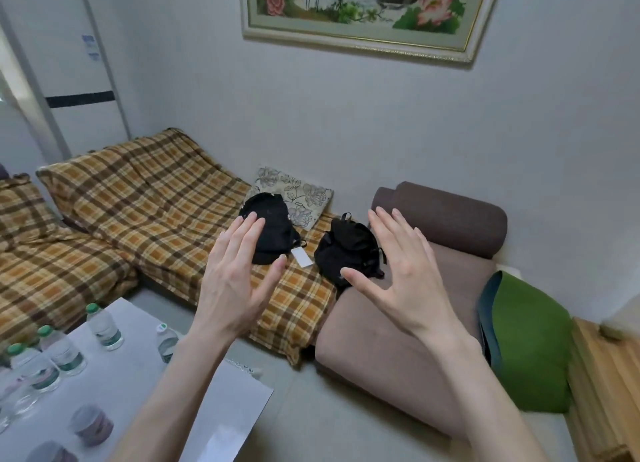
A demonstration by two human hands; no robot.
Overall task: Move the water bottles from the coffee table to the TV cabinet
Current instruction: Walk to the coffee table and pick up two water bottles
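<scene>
**Tech A:** Nearest the lens, what is raised?

**Tech B:** Both bare forearms. Left hand [235,281] and right hand [405,274] are lifted side by side, backs toward the camera, fingers spread apart, gripping nothing.

**Tech A:** Location of the bottles?

**Tech B:** On the white rectangular coffee table [138,375] at lower left. Three clear plastic water bottles with green caps [104,326] stand upright in a row, long axes vertical, caps pointing up. One clear plastic bottle with a white cap [167,342] stands upright just beside the left forearm, partly hidden by it. More clear bottles at the left edge are too blurred to count. Two squat purple-grey jars [91,425] stand nearer the camera.

**Tech A:** Beyond the hands?

**Tech B:** Two black fabric backpacks [346,250] rest on the plaid-covered sofa [145,212], near a floral cushion [294,195]. A brown upholstered seat [388,354] adjoins it.
</scene>
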